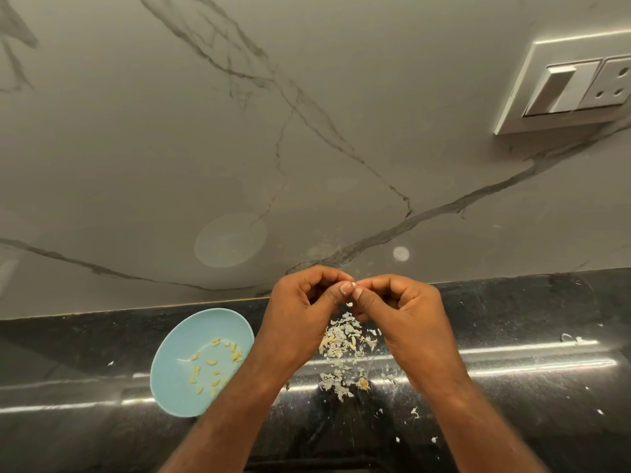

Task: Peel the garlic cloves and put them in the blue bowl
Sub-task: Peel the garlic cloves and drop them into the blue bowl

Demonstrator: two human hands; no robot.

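Single head-worn wide-angle view, looking forward and down from close above the black counter [512, 421] in the lower frame; marble wall [136, 165] filling the upper frame, edges bent, perhaps by lens distortion.

Forearms bare; left hand [300, 314] and right hand [406, 314] have short nails.
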